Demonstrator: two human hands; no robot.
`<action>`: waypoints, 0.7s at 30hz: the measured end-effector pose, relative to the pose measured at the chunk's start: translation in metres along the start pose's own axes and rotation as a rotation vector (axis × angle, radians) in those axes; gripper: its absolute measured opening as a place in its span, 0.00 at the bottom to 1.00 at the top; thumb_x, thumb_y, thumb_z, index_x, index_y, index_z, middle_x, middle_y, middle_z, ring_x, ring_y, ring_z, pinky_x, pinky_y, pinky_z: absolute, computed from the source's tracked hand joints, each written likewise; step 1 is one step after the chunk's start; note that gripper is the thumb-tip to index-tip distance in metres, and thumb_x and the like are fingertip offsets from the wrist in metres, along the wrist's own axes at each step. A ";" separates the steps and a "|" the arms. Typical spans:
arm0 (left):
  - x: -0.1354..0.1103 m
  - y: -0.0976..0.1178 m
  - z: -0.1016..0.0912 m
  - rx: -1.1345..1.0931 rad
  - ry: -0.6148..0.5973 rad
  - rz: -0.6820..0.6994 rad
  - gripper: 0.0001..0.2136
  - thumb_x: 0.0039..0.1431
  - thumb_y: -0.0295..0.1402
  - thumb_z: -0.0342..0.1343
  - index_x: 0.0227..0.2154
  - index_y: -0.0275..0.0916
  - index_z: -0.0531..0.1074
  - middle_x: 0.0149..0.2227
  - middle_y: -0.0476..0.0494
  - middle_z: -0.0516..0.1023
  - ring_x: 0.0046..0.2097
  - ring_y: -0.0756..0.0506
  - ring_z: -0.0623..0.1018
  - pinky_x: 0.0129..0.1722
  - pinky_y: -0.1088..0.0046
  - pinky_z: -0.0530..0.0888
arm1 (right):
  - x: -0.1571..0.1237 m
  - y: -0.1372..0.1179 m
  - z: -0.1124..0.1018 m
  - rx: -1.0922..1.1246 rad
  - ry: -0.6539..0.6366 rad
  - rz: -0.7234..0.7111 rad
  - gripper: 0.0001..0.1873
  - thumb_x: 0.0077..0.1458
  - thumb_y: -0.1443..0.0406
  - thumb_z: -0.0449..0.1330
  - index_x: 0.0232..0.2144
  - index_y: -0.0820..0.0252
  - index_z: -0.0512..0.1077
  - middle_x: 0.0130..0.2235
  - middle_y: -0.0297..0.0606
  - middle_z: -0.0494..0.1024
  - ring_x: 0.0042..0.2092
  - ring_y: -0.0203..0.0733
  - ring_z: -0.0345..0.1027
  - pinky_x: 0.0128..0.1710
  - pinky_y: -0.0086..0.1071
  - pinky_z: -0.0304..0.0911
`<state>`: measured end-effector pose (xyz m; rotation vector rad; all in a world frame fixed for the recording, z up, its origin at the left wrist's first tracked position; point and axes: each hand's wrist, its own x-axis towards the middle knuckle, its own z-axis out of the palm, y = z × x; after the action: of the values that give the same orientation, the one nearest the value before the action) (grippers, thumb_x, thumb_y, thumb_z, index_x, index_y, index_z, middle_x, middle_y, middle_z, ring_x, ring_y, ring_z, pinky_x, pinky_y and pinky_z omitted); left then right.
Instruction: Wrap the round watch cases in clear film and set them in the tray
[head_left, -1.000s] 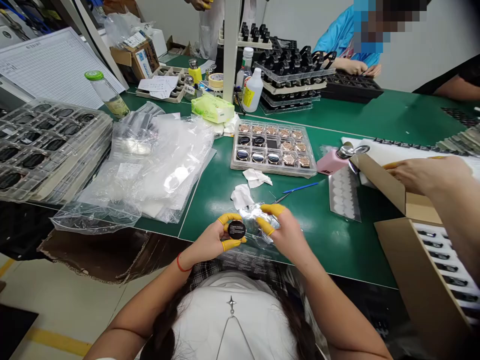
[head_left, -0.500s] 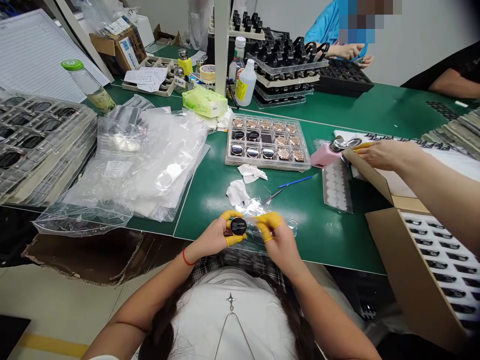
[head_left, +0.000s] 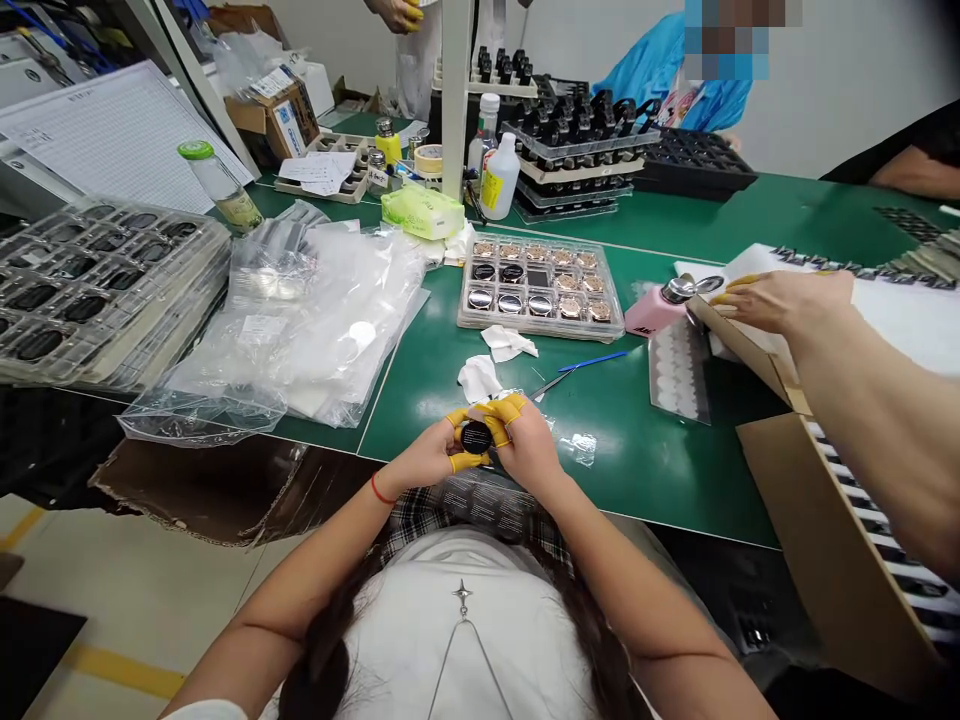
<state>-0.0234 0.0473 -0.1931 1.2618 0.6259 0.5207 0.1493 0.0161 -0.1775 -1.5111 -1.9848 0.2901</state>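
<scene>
Left hand (head_left: 429, 456) pinching its rim, presumably to leave its white print visible, I hold a round black disc (head_left: 475, 438); my right hand (head_left: 531, 445), fingers narrowed, meets its edge, contents unclear.

Black disc (head_left: 476, 438), white print showing, in left hand (head_left: 433, 453).

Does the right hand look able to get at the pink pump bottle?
Probably yes: nothing tall stands between the right hand and the pink pump bottle; a slim blue tool lies flat on the green tabletop. But the hand is busy at the black disc, and a co-worker's hand is nearby.
</scene>
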 end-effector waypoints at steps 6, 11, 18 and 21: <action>0.001 0.000 0.001 -0.078 0.016 -0.055 0.25 0.47 0.33 0.65 0.48 0.39 0.63 0.38 0.46 0.74 0.38 0.48 0.76 0.43 0.68 0.72 | -0.009 -0.003 -0.018 -0.128 -0.113 -0.203 0.16 0.55 0.73 0.49 0.39 0.54 0.73 0.36 0.41 0.72 0.38 0.45 0.59 0.39 0.39 0.56; 0.003 0.000 -0.001 -0.038 0.023 -0.088 0.24 0.47 0.34 0.65 0.47 0.38 0.63 0.34 0.48 0.73 0.34 0.50 0.75 0.35 0.75 0.71 | -0.026 -0.006 -0.021 -0.238 -0.154 -0.315 0.19 0.52 0.76 0.50 0.36 0.51 0.74 0.34 0.39 0.71 0.40 0.44 0.58 0.52 0.45 0.51; 0.001 -0.001 0.002 -0.027 0.054 -0.073 0.25 0.46 0.32 0.65 0.47 0.39 0.63 0.34 0.48 0.73 0.36 0.49 0.75 0.38 0.72 0.71 | -0.041 -0.006 -0.020 -0.106 -0.119 -0.218 0.17 0.55 0.74 0.49 0.38 0.52 0.73 0.34 0.39 0.72 0.39 0.44 0.60 0.49 0.44 0.56; -0.001 0.001 0.004 -0.042 0.086 -0.084 0.25 0.45 0.32 0.65 0.47 0.40 0.63 0.33 0.49 0.73 0.36 0.49 0.75 0.40 0.70 0.71 | -0.048 0.014 -0.024 0.084 0.050 0.102 0.14 0.59 0.66 0.49 0.46 0.53 0.69 0.38 0.41 0.73 0.41 0.45 0.64 0.44 0.42 0.60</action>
<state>-0.0212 0.0439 -0.1911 1.1731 0.7335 0.5174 0.1821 -0.0282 -0.1818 -1.5536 -1.8374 0.3702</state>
